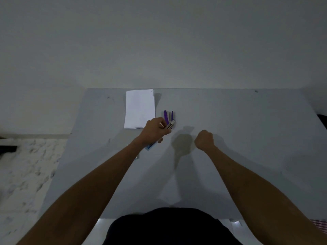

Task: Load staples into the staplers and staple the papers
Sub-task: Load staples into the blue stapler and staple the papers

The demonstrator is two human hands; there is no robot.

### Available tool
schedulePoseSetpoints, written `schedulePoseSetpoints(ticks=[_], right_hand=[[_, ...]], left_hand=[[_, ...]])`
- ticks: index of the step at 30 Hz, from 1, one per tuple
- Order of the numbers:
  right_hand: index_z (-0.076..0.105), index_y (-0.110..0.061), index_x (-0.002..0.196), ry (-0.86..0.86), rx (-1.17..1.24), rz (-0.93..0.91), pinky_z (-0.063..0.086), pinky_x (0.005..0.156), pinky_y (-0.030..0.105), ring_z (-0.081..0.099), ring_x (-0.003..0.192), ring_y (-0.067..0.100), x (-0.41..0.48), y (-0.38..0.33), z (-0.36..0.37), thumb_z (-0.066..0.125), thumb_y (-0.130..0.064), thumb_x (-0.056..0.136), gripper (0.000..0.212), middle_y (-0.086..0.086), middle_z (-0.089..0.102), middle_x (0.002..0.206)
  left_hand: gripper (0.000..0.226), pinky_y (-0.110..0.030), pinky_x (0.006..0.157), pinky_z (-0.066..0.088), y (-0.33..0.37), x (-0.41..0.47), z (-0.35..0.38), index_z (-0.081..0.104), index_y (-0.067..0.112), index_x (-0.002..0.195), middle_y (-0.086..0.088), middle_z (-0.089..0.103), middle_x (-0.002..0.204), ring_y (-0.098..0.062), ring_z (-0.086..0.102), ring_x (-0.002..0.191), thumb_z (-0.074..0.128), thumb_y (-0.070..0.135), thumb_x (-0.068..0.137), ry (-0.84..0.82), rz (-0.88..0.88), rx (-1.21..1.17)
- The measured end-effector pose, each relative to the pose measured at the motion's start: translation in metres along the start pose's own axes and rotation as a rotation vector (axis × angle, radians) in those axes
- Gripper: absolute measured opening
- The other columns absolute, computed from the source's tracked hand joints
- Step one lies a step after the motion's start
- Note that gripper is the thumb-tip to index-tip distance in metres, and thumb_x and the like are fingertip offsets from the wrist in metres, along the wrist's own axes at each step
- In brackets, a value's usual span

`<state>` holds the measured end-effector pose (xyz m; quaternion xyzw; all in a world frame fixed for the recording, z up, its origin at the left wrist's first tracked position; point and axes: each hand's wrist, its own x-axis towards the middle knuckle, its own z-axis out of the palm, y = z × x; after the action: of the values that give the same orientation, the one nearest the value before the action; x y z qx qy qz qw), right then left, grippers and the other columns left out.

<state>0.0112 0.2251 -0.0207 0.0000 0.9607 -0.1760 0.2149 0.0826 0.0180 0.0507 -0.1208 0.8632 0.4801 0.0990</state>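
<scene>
My left hand (154, 131) grips a stapler (170, 125) whose metal magazine end sticks out past my fingers. Just behind it on the grey table (247, 138) lie purple staplers (168, 116), side by side. A stack of white papers (139, 109) lies at the back left of the table. A light blue staple box (150, 146) peeks out from under my left wrist. My right hand (204, 140) hovers to the right as a closed fist, apart from the staplers; nothing shows in it.
The table's far edge meets a plain wall. To the left, beyond the table's edge, is a white speckled floor (26, 165). A small pale scrap (137, 156) lies by my left forearm.
</scene>
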Motion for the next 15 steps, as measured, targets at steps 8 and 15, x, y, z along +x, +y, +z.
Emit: schedulePoseSetpoints(ticks=[8,15], right_hand=[[0.059,0.009,0.103,0.055,-0.118,-0.109,0.049,0.088,0.039,0.06,0.107,0.039,-0.006,0.014,0.011,0.056,-0.001,0.085,0.021,0.028,0.062,0.111],[0.064,0.008,0.091,0.123,-0.027,-0.084,0.052,0.079,0.038,0.064,0.097,0.04,-0.012,0.009,0.013,0.052,-0.003,0.085,0.017,0.026,0.066,0.101]], left_hand=[[0.024,-0.019,0.046,0.05,-0.015,-0.008,0.008,0.061,0.006,0.095,-0.013,0.071,0.084,-0.014,0.061,0.048,0.073,0.023,0.083,0.05,-0.041,-0.007],[0.025,-0.024,0.061,0.049,-0.04,-0.012,0.02,0.067,0.007,0.094,-0.008,0.072,0.086,-0.01,0.06,0.059,0.073,0.028,0.082,0.134,-0.043,0.105]])
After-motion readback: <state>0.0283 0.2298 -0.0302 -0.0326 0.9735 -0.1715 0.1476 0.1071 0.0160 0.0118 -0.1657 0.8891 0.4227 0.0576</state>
